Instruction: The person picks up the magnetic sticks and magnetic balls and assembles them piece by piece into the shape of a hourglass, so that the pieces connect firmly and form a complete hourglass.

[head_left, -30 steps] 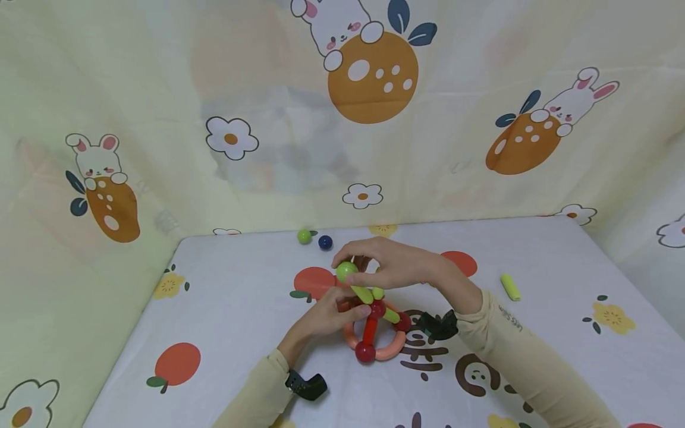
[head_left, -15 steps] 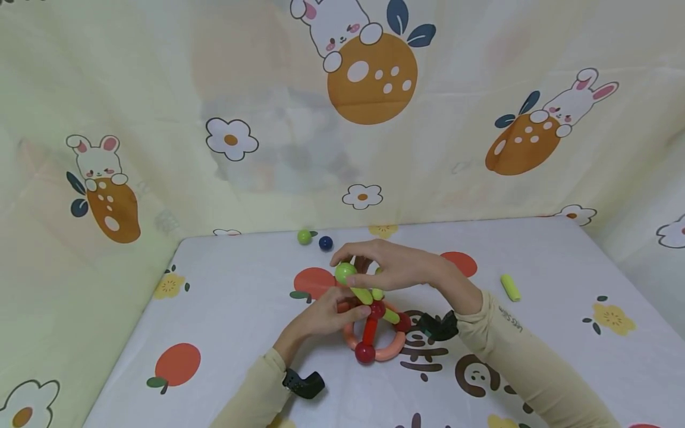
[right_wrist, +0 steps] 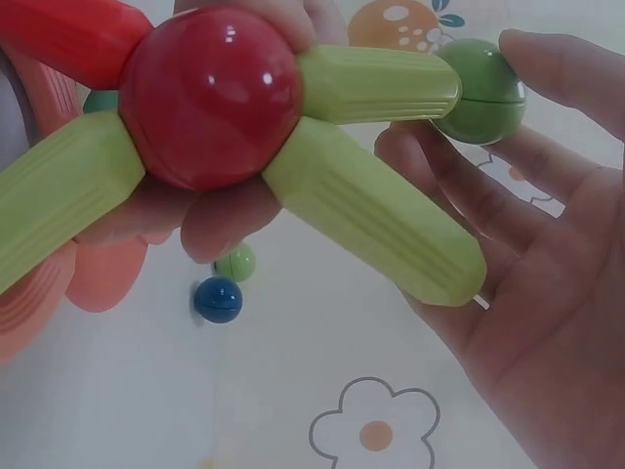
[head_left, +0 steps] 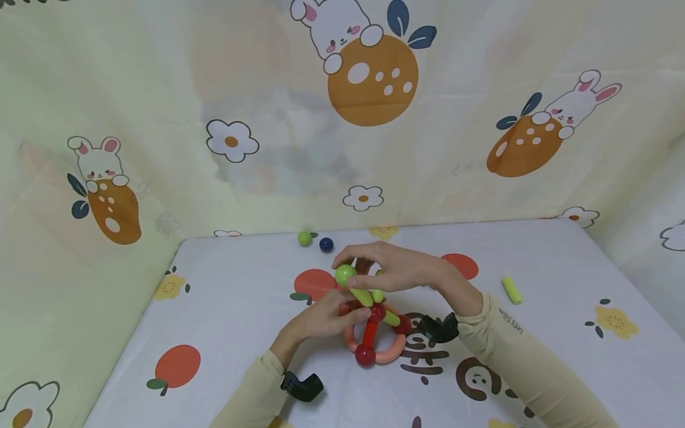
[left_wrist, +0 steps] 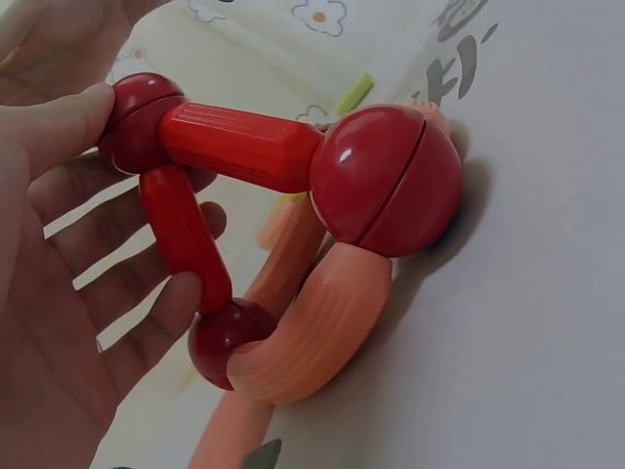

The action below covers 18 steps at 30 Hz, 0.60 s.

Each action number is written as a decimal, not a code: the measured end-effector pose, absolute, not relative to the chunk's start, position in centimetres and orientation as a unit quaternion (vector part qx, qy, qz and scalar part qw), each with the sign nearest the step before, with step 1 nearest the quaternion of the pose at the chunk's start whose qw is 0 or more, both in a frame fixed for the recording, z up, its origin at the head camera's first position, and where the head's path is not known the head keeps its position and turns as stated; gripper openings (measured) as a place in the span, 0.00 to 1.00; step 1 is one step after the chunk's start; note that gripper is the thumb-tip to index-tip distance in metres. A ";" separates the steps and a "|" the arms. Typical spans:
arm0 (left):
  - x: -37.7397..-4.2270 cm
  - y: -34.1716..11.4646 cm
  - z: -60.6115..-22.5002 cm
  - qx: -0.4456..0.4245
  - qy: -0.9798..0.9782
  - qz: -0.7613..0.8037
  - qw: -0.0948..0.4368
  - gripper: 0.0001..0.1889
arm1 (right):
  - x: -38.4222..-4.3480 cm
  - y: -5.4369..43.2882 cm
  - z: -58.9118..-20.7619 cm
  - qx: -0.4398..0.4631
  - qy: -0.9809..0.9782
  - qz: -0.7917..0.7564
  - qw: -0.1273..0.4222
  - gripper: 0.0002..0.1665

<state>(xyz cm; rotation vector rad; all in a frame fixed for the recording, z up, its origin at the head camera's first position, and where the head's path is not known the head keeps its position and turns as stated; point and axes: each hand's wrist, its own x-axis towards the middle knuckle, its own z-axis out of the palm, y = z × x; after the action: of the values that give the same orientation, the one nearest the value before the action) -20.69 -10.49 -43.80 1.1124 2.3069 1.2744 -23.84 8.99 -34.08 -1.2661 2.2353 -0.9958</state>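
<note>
A built toy of red balls, straight rods and curved salmon rods (head_left: 390, 355) stands on the table, the curved rods forming a ring at its base. My left hand (head_left: 318, 315) grips the red ball (left_wrist: 145, 122) at its top, thumb on one side, fingers behind the red rod (left_wrist: 184, 234). From that ball two yellow-green rods (right_wrist: 381, 210) jut upward. One carries a green ball (right_wrist: 479, 93) on its end, which my right hand (head_left: 398, 266) pinches between thumb and fingers. The other rod's tip lies in front of the right palm in the right wrist view.
Near the table's back edge lie a loose green ball (head_left: 305, 238) and a dark blue ball (head_left: 326, 244). A single yellow-green rod (head_left: 512, 290) lies on the right, beyond the right forearm. A printed curtain (head_left: 449, 196) hangs behind the patterned tablecloth (head_left: 241, 285).
</note>
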 end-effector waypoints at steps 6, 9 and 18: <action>-20.9 -10.6 -44.2 0.404 0.792 0.439 0.132 0.14 | -23.9 9.2 -34.2 -0.446 0.797 -0.361 0.191 0.18; -20.9 -10.6 -44.2 0.402 0.792 0.440 0.135 0.14 | -23.9 9.3 -34.1 -0.444 0.798 -0.361 0.188 0.18; -20.7 -10.6 -43.7 0.380 0.799 0.437 0.162 0.13 | -24.2 9.4 -34.1 -0.454 0.792 -0.369 0.174 0.19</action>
<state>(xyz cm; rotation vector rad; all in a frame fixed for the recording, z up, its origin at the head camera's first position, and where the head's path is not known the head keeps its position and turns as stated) -20.68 -10.59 -43.69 1.0843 2.2808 1.2460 -24.22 9.42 -34.15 -1.2867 2.2445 -1.0472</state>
